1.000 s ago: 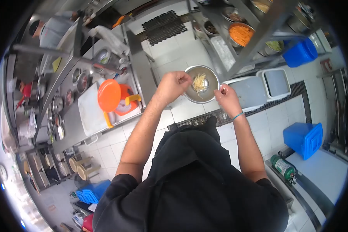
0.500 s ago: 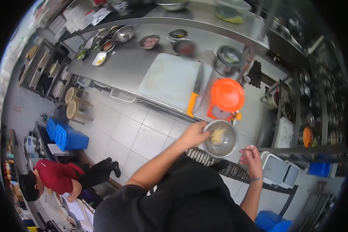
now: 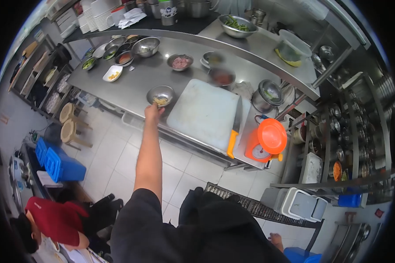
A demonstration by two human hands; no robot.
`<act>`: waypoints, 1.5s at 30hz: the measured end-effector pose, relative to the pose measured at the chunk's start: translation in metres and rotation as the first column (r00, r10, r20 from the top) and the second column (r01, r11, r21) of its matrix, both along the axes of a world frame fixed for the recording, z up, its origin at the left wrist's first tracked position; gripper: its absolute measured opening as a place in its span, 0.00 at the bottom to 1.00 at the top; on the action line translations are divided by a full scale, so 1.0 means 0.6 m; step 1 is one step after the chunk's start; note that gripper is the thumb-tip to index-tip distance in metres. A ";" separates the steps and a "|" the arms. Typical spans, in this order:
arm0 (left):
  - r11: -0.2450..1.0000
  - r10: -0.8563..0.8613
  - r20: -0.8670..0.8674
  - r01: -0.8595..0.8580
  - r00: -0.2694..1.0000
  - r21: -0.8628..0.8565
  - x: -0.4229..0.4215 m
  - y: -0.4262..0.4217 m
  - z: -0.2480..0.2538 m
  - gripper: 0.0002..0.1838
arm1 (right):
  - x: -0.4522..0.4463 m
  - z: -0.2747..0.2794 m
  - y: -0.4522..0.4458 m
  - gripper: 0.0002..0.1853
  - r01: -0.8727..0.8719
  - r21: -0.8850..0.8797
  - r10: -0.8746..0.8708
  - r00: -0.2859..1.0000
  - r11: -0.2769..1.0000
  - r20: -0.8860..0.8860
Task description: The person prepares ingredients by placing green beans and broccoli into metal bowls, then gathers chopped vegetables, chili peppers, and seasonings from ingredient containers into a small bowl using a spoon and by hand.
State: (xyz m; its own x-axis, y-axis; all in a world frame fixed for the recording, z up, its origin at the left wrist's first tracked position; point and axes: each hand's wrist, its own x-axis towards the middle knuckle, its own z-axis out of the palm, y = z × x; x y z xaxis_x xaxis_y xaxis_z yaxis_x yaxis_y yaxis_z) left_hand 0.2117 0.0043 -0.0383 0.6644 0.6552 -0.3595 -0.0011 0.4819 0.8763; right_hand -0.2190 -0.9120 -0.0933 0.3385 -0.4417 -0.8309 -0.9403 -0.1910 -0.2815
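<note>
My left hand (image 3: pixel 153 113), arm stretched out, grips the near rim of a small metal bowl (image 3: pixel 161 93). Pale yellow strips (image 3: pixel 161 101) lie inside the bowl, which is at the front part of the steel counter, left of a white cutting board (image 3: pixel 204 115). On the board's right side rests a knife with a yellow handle (image 3: pixel 233 143). Low by my body, my right hand (image 3: pixel 275 240) hangs loosely open and seems to hold nothing; it is partly hidden by my clothing.
An orange kitchen scale (image 3: pixel 260 151) stands at the counter's right end. Bowls of meat (image 3: pixel 180 62) and other ingredients line the back, beneath a steel shelf (image 3: pixel 250 55). At lower left a person in a red shirt (image 3: pixel 55 221) bends over another counter. Stools (image 3: pixel 69 131) stand left.
My left hand has carried the bowl from in front of the scale leftward to the counter, beyond the board's left edge. My right hand has dropped away from the bowl to my side.
</note>
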 end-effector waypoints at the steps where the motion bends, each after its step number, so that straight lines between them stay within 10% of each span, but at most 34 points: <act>1: 0.996 -0.010 0.063 0.015 0.998 -0.090 0.024 0.008 -0.006 0.20 | -0.044 -0.009 -0.005 0.14 0.042 0.001 -0.042 0.998 0.999 -0.040; 16: 0.944 -0.326 0.170 0.310 0.930 0.112 -0.049 -0.398 0.092 0.12 | -0.115 -0.060 -0.003 0.16 0.152 -0.015 -0.151 0.987 0.988 0.060; 30: 0.578 -0.816 0.244 0.729 0.524 0.367 -0.095 -0.984 0.314 0.07 | -0.001 -0.064 -0.162 0.07 0.446 -0.124 -0.356 0.829 0.887 0.432; 35: 0.531 -0.845 0.189 0.751 0.500 0.393 0.002 -1.194 0.328 0.08 | 0.177 -0.157 -0.323 0.11 0.231 -0.404 0.094 0.761 0.885 0.642; 45: 0.215 -0.945 -0.122 0.856 0.303 0.470 0.278 -1.493 0.257 0.17 | 0.617 0.182 -0.327 0.11 -0.030 0.206 -0.167 0.481 0.978 0.861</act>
State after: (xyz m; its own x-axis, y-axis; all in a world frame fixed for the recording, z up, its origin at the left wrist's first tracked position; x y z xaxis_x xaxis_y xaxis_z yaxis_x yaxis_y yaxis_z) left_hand 0.3785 -0.8915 0.1156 0.9129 -0.3987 -0.0874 0.0463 -0.1116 0.9927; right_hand 0.1512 -1.1083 0.0160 0.9042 -0.3844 -0.1861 -0.1995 0.0052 -0.9799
